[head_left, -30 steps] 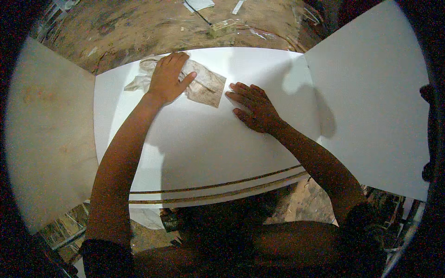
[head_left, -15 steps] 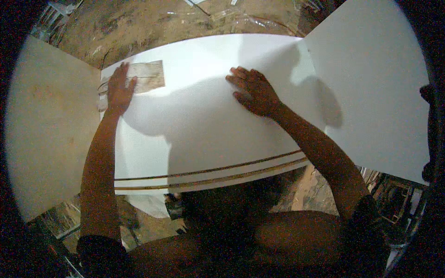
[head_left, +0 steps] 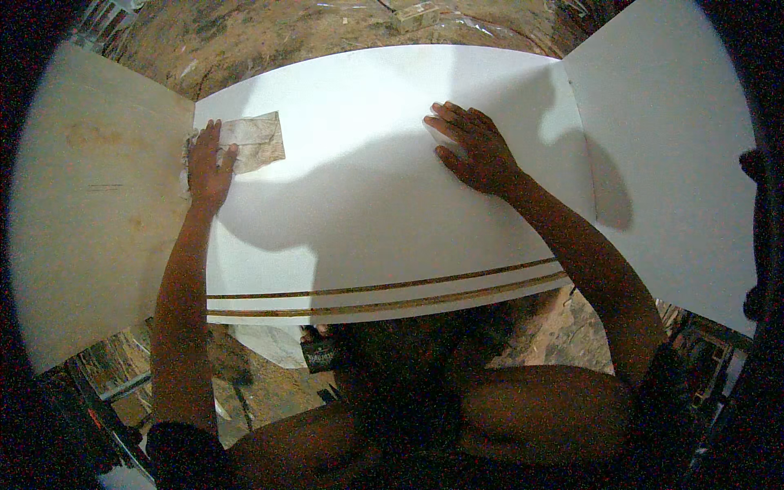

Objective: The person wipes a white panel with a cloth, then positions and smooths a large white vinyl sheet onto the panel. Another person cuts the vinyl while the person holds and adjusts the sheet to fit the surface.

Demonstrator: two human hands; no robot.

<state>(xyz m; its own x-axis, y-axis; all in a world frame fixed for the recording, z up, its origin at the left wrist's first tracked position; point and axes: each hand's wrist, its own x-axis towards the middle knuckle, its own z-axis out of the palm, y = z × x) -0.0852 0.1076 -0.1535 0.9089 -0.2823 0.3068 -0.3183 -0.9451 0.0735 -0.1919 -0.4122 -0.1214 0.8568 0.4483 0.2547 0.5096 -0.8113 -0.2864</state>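
A white panel lies before me, with two dark grooves along its near edge. My left hand rests flat near the panel's left end, fingers stretched out. Under it is a thin, creased, greyish-beige sheet; whether it is cloth or paper I cannot tell. Part of the sheet is covered by the hand, and its left side reaches the panel's left end. My right hand is over the far right part of the panel, palm down and fingers extended. Nothing shows in it.
A beige, stained board stands at the left end, and a white board at the right end. Beyond the panel is brown, littered ground. My knees are close to the near edge.
My left hand and the sheet have slid a little toward me and to the left on the panel. The right hand keeps about the same place on it. The whole view has shifted slightly.
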